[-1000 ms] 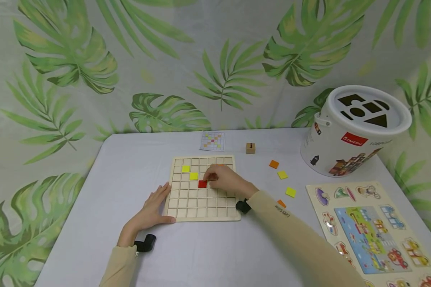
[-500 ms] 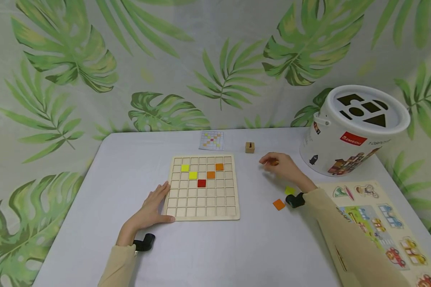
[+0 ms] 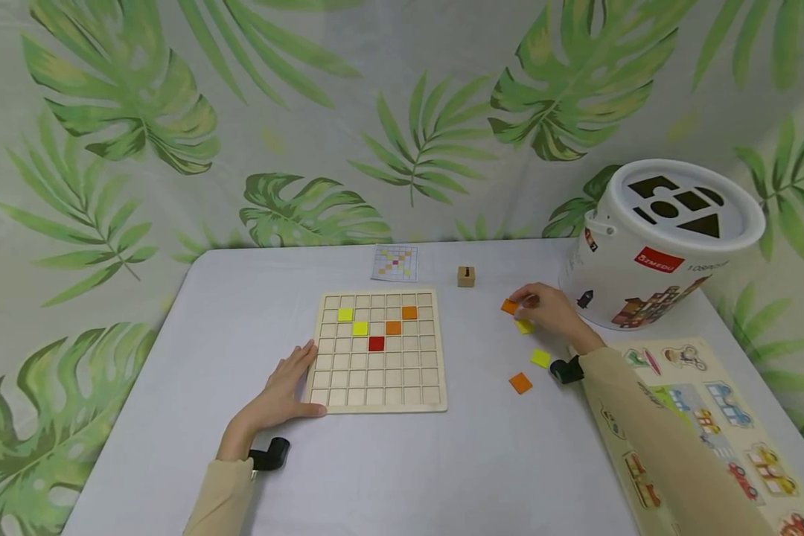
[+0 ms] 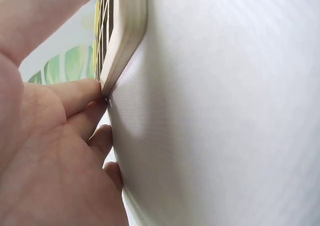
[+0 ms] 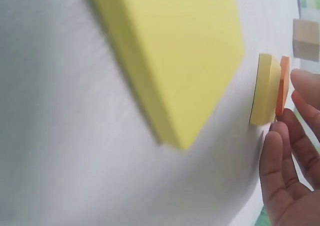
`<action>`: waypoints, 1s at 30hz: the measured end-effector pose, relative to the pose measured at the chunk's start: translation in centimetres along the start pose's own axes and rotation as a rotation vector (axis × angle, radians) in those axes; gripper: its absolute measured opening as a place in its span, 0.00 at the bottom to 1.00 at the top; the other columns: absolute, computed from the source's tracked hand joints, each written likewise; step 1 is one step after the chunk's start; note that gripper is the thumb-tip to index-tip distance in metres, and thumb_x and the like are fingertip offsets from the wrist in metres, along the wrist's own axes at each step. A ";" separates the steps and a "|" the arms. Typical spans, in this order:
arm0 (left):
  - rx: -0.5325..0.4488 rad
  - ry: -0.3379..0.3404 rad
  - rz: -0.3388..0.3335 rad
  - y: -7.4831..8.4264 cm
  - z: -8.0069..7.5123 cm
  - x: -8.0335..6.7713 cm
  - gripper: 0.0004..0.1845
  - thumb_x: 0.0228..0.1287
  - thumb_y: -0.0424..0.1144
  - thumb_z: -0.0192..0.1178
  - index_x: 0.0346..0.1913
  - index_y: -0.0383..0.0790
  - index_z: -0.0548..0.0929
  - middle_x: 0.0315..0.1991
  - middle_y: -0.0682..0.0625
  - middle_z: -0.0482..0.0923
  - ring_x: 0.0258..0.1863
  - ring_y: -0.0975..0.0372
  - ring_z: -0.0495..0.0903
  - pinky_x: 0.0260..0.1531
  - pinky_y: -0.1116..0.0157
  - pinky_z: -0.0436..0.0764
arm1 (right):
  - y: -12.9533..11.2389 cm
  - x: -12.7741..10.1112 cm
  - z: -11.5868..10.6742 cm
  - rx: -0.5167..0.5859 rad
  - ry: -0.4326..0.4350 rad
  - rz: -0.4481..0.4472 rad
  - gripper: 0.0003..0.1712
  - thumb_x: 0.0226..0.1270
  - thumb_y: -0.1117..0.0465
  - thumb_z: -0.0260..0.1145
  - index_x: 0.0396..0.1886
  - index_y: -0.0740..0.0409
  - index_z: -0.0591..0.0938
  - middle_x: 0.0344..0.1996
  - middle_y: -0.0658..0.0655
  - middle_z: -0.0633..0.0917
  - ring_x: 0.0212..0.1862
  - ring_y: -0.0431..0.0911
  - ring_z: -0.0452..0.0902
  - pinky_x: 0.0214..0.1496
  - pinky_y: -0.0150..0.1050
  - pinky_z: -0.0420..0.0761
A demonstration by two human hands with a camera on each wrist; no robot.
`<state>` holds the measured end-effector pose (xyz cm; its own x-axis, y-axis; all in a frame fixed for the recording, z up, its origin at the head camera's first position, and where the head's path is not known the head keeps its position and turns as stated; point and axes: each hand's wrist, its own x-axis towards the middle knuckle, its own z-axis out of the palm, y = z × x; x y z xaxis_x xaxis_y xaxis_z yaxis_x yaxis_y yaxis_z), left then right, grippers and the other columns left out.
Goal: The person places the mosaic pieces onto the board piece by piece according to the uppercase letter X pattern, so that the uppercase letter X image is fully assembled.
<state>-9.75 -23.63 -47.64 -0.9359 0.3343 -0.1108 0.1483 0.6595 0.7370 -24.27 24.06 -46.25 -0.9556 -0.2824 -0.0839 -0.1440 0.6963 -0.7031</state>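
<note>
Orange tile (image 3: pixel 509 306) lies on the table (image 3: pixel 241 298) right of the wooden grid board (image 3: pixel 377 351); the right hand (image 3: pixel 547 310) reaches it, fingertips touching, not yet pinching. The left hand (image 3: pixel 280 392), flat, steadies the board. A clean edge pinch seems best.

I am reading just one label here: a red tag on the side of the white bucket (image 3: pixel 650 253), its white letters looking like "ZMEDU", though the first letter is unclear. Beside the tag I am seeing a line of smaller grey print, too tiny to make out.
</note>
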 end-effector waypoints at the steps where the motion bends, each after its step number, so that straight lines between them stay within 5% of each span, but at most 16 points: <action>1: -0.001 -0.004 -0.005 0.0 0.0 0.0 0.57 0.46 0.43 0.74 0.73 0.26 0.50 0.75 0.38 0.41 0.73 0.43 0.35 0.68 0.43 0.33 | 0.0 0.3 0.2 -0.006 -0.006 0.003 0.16 0.60 0.67 0.67 0.48 0.67 0.81 0.46 0.65 0.80 0.48 0.57 0.73 0.49 0.48 0.74; 12: 0.003 -0.009 -0.007 -0.1 0.0 0.0 0.57 0.46 0.42 0.74 0.73 0.27 0.50 0.75 0.39 0.41 0.73 0.43 0.35 0.68 0.44 0.34 | -2.0 1.7 2.3 -0.056 -0.039 -0.113 0.14 0.55 0.73 0.68 0.43 0.67 0.81 0.39 0.61 0.80 0.42 0.54 0.73 0.48 0.47 0.76; 19: 0.011 -0.017 -0.021 -0.2 0.0 0.1 0.57 0.46 0.43 0.75 0.73 0.28 0.49 0.76 0.39 0.41 0.73 0.44 0.35 0.68 0.44 0.33 | -7.3 1.8 5.4 0.012 -0.102 -0.242 0.15 0.54 0.73 0.67 0.43 0.65 0.82 0.40 0.59 0.82 0.43 0.52 0.75 0.44 0.42 0.77; 30: 0.011 -0.008 -0.008 -0.2 0.0 0.1 0.57 0.46 0.43 0.74 0.73 0.27 0.49 0.75 0.39 0.41 0.73 0.43 0.35 0.68 0.44 0.33 | -15.2 2.4 13.3 0.066 -0.308 -0.396 0.11 0.58 0.68 0.69 0.42 0.57 0.83 0.39 0.49 0.81 0.42 0.43 0.75 0.45 0.34 0.77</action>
<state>-9.92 -23.77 -47.81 -0.9345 0.3343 -0.1226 0.1439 0.6694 0.7288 -20.97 3.96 -45.17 -0.7095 -0.7047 0.0010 -0.4541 0.4560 -0.7654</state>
